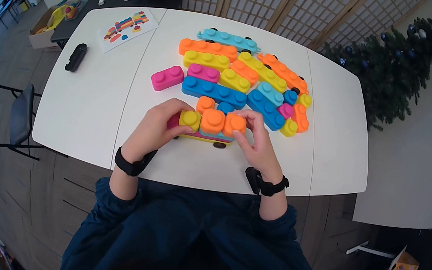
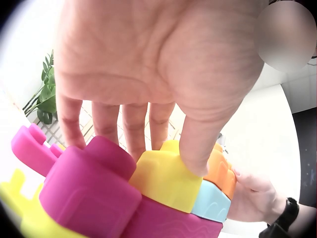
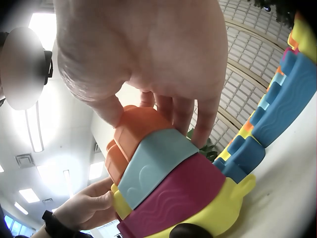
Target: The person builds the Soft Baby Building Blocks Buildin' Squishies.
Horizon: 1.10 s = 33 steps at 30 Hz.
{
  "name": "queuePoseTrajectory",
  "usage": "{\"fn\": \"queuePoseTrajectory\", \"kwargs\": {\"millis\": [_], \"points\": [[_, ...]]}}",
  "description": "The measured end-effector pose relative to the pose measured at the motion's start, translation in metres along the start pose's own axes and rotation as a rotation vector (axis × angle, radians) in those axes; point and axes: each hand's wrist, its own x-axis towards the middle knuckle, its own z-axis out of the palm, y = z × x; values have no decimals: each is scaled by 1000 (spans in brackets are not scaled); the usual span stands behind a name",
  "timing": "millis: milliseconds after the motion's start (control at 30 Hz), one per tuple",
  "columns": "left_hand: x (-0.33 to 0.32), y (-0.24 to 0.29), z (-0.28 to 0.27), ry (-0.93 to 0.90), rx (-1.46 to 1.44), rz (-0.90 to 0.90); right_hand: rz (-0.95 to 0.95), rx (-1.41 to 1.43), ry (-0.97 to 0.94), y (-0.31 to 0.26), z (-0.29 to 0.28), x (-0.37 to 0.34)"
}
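Near the table's front stands a stacked block vehicle with dark wheels. Its yellow base carries a magenta layer, then a light blue block. My left hand pinches a small yellow block on the magenta layer, its thumb on the near side. My right hand grips an orange block on the light blue one. Between the hands sits another orange block. A raised magenta block is at the left end.
Behind the vehicle lie a small orange block, a small blue block, long blue blocks and several other coloured pieces. A picture sheet and a black object lie at the table's left.
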Motion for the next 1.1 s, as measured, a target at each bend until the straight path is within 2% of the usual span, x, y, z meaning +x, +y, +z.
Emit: {"fn": "queuePoseTrajectory", "kwargs": {"millis": [133,200,267,333,367,433,567,633,867,933,1067,1100], "points": [[1,-5,-4,-63,29,-30,36,31,-7,2,0,-1],[3,-7,-11,-24,84,105,68,27,-1,4,-3,-3],[0,-18,-23,-44,84,68,97,22,6,2,-9,-4],[-1,-36,-32,-112,76,-11,123,-169,-48,-3,-14,-6],[-1,-43,-31,-109,76,-15,123,-168,-52,-3,-14,-6],[3,-48,-31,-251,125,-46,258,-265,-143,2,-13,-6],[11,-36,-21,-237,105,13,187,-309,-99,13,-4,-5],[14,-37,-15,-266,203,36,303,-327,-166,5,-3,1],[7,-34,-6,-245,237,-10,327,-302,-207,5,-2,4],[-1,-32,-6,-178,272,-32,201,-308,-171,6,0,4],[-13,-28,-16,-54,302,-10,158,-289,-173,0,8,15],[-15,-28,-22,-4,300,13,118,-249,-124,-4,13,19]]}}
